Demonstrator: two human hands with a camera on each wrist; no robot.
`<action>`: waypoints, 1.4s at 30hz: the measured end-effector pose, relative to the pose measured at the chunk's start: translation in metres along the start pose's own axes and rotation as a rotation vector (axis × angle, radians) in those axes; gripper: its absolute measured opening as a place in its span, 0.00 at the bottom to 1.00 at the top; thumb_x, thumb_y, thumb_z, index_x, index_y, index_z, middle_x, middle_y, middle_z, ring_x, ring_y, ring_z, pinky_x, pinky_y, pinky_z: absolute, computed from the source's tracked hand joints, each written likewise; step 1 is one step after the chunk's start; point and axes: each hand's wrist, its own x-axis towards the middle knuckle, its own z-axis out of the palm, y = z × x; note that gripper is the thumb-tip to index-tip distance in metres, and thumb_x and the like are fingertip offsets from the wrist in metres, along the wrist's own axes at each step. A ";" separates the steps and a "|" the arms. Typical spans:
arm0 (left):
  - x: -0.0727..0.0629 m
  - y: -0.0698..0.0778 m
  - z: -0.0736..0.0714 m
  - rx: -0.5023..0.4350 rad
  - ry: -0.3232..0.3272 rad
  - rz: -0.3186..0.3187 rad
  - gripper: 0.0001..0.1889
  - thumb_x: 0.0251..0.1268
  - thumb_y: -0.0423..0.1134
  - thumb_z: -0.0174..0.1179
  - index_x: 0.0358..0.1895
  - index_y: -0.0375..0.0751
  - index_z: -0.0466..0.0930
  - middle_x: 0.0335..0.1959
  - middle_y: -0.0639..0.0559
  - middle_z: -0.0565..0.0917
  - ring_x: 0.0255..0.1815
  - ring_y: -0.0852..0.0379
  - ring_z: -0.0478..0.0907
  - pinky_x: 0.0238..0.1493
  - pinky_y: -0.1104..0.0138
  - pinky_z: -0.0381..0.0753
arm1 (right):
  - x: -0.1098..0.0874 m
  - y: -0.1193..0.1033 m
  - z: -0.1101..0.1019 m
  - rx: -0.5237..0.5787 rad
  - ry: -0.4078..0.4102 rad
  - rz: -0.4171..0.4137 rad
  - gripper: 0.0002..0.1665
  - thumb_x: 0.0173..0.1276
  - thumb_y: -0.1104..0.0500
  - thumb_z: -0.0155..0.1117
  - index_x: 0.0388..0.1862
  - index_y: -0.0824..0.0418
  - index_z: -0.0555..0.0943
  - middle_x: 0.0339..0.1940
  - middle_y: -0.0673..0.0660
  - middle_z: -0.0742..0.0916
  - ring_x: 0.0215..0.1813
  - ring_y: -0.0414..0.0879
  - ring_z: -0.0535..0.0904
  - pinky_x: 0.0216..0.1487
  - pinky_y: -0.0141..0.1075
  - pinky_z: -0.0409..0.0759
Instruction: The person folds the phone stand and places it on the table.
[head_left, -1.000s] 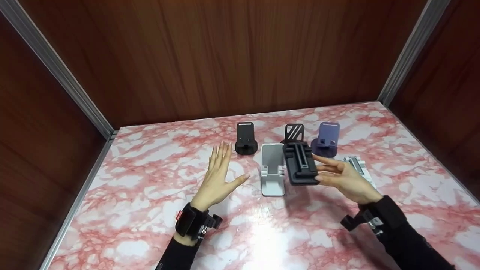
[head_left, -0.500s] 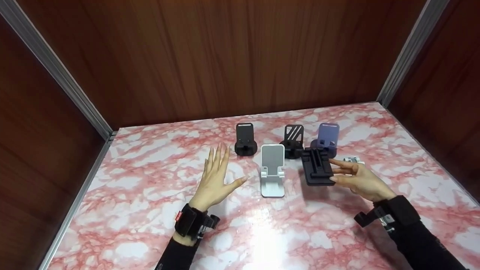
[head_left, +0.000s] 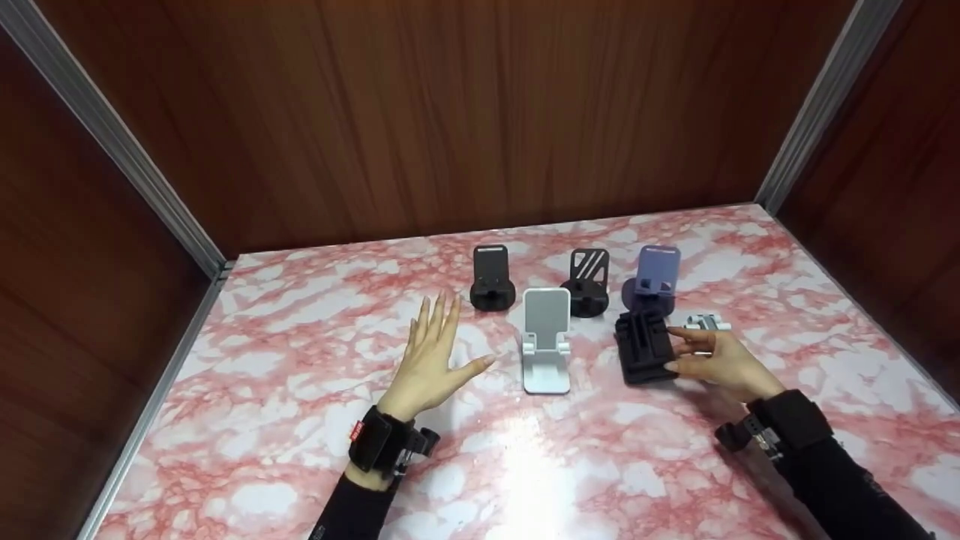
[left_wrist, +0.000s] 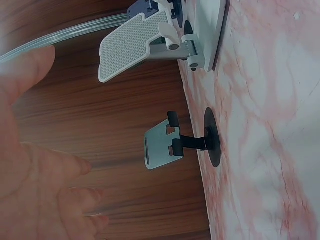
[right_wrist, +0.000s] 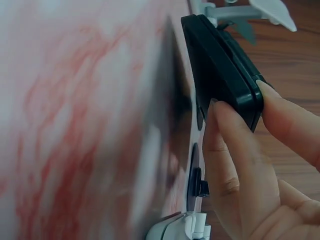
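Observation:
My right hand [head_left: 724, 367] pinches a folded black phone stand [head_left: 645, 349] by its right edge, thumb on one face and fingers on the other. In the right wrist view, the black stand [right_wrist: 225, 70] is tilted, with a gap between it and the table. My left hand [head_left: 429, 367] is spread, fingers straight, holding nothing. To that hand's right a white phone stand [head_left: 546, 322] stands unfolded; its ridged panel [left_wrist: 132, 45] shows in the left wrist view. A folded white phone stand [head_left: 706, 322] lies partly hidden behind my right fingers.
Along the back stand a black round-based phone stand [head_left: 491, 274], a black slotted one [head_left: 589, 285] and a purple one [head_left: 658, 270]. The held stand covers the purple one's front edge. Wood-patterned walls [head_left: 480, 112] enclose the pink marbled table [head_left: 300, 450].
My right hand has carried the folded black stand right, away from the unfolded white one, then lower and slightly nearer. My left hand has barely moved and stays spread.

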 end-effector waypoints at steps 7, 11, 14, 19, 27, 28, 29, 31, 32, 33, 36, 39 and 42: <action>0.000 0.001 0.000 0.008 -0.007 0.006 0.51 0.55 0.69 0.51 0.74 0.49 0.35 0.76 0.48 0.37 0.76 0.44 0.30 0.75 0.48 0.33 | 0.000 0.000 -0.003 -0.079 -0.002 0.009 0.41 0.61 0.60 0.64 0.69 0.71 0.57 0.55 0.77 0.75 0.44 0.33 0.78 0.39 0.31 0.82; 0.000 0.002 0.001 0.005 -0.013 0.006 0.51 0.55 0.68 0.52 0.74 0.49 0.35 0.76 0.48 0.37 0.76 0.46 0.29 0.75 0.48 0.34 | -0.001 -0.002 -0.003 -0.114 -0.037 0.012 0.39 0.63 0.63 0.60 0.69 0.73 0.56 0.54 0.77 0.76 0.48 0.44 0.78 0.38 0.32 0.81; 0.000 0.002 0.002 0.006 -0.016 0.008 0.51 0.55 0.68 0.52 0.74 0.48 0.35 0.76 0.47 0.37 0.76 0.46 0.29 0.75 0.48 0.34 | -0.001 -0.004 -0.002 -0.177 -0.026 -0.017 0.38 0.61 0.64 0.61 0.66 0.77 0.58 0.52 0.77 0.77 0.51 0.56 0.78 0.36 0.30 0.81; 0.001 0.002 0.002 0.027 -0.026 -0.001 0.52 0.55 0.70 0.50 0.74 0.48 0.35 0.76 0.48 0.36 0.76 0.46 0.29 0.75 0.49 0.34 | 0.002 -0.007 0.000 -0.307 0.020 -0.050 0.37 0.57 0.64 0.64 0.62 0.80 0.63 0.50 0.77 0.79 0.51 0.63 0.77 0.33 0.27 0.80; 0.001 0.001 0.004 0.045 -0.045 -0.002 0.52 0.55 0.71 0.48 0.74 0.46 0.35 0.76 0.46 0.36 0.76 0.46 0.30 0.75 0.50 0.34 | 0.004 -0.010 0.004 -0.493 0.062 -0.063 0.32 0.55 0.64 0.65 0.57 0.80 0.70 0.39 0.72 0.85 0.42 0.59 0.82 0.34 0.32 0.82; 0.000 0.001 0.004 0.047 -0.047 -0.003 0.52 0.55 0.71 0.49 0.74 0.46 0.36 0.76 0.46 0.36 0.76 0.46 0.30 0.75 0.51 0.33 | 0.005 -0.011 0.005 -0.515 0.065 -0.061 0.31 0.55 0.64 0.65 0.56 0.81 0.70 0.37 0.71 0.85 0.41 0.59 0.82 0.34 0.35 0.82; 0.000 0.001 0.004 0.050 -0.047 -0.002 0.52 0.55 0.71 0.49 0.74 0.46 0.36 0.76 0.46 0.36 0.76 0.46 0.29 0.75 0.51 0.33 | 0.005 -0.012 0.005 -0.533 0.068 -0.059 0.31 0.55 0.64 0.65 0.55 0.81 0.71 0.36 0.71 0.85 0.40 0.58 0.82 0.35 0.37 0.82; 0.000 0.001 0.003 0.049 -0.046 -0.002 0.52 0.55 0.70 0.49 0.74 0.46 0.36 0.76 0.46 0.36 0.76 0.46 0.29 0.75 0.51 0.33 | 0.005 -0.013 0.007 -0.566 0.077 -0.054 0.29 0.55 0.65 0.65 0.53 0.81 0.72 0.34 0.69 0.85 0.39 0.58 0.82 0.35 0.40 0.82; 0.000 0.001 0.003 0.048 -0.047 -0.003 0.52 0.55 0.70 0.49 0.74 0.46 0.36 0.76 0.46 0.36 0.76 0.46 0.29 0.75 0.51 0.32 | 0.004 -0.014 0.008 -0.583 0.082 -0.053 0.28 0.55 0.65 0.65 0.52 0.82 0.72 0.33 0.68 0.86 0.38 0.58 0.82 0.35 0.41 0.81; -0.001 0.001 0.003 0.049 -0.048 -0.004 0.52 0.55 0.70 0.49 0.74 0.46 0.36 0.76 0.47 0.36 0.76 0.46 0.29 0.75 0.51 0.32 | 0.004 -0.015 0.008 -0.597 0.086 -0.053 0.28 0.55 0.65 0.65 0.51 0.82 0.73 0.32 0.68 0.86 0.37 0.57 0.82 0.35 0.41 0.81; -0.001 0.002 0.002 0.056 -0.046 -0.001 0.52 0.54 0.71 0.49 0.74 0.45 0.37 0.76 0.46 0.37 0.76 0.45 0.31 0.75 0.51 0.32 | 0.002 -0.018 0.010 -0.645 0.104 -0.067 0.26 0.53 0.66 0.66 0.49 0.81 0.74 0.31 0.68 0.86 0.37 0.58 0.82 0.37 0.45 0.81; -0.001 0.002 0.002 0.072 -0.041 -0.006 0.53 0.53 0.72 0.48 0.74 0.45 0.37 0.76 0.46 0.37 0.76 0.45 0.30 0.75 0.50 0.33 | -0.002 -0.023 0.013 -0.704 0.132 -0.085 0.26 0.51 0.67 0.66 0.48 0.80 0.76 0.33 0.69 0.85 0.38 0.60 0.82 0.38 0.49 0.80; -0.001 0.002 0.002 0.090 -0.031 -0.017 0.53 0.52 0.73 0.48 0.74 0.47 0.37 0.76 0.46 0.37 0.76 0.47 0.28 0.75 0.50 0.33 | -0.006 -0.030 0.017 -0.768 0.174 -0.099 0.24 0.51 0.66 0.67 0.48 0.77 0.78 0.35 0.70 0.85 0.39 0.62 0.81 0.37 0.51 0.80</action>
